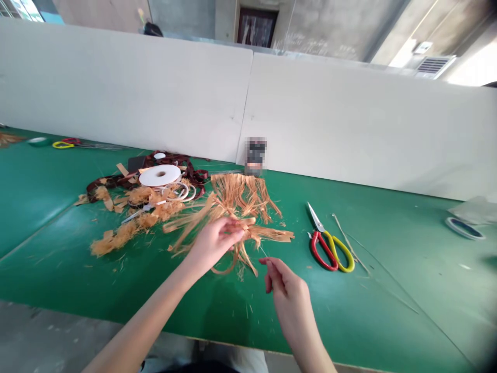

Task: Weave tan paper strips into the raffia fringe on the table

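Observation:
My left hand (pixel 215 241) is closed around the middle of a tan raffia-like bundle (pixel 277 234), whose frayed strips fan out on both sides. Just below and to the right, my right hand (pixel 287 287) pinches a thin pale strand (pixel 264 252) that runs up toward the bundle. Whether that strand is wire or thread I cannot tell. Behind my left hand lies a fringe of tan strips (pixel 243 191) on the green table (pixel 163 295). Scissors (pixel 329 249) with one red and one yellow handle lie to the right, blades apart and pointing away.
A white spool (pixel 160 175) sits on dark ribbon (pixel 200 178) at left, beside frayed tan scraps (pixel 135 230). More scissors (pixel 70 143) lie far left. Thin wires (pixel 388 277) cross the right side, near a tape roll (pixel 465 228). A white partition (pixel 349 119) borders the table's back.

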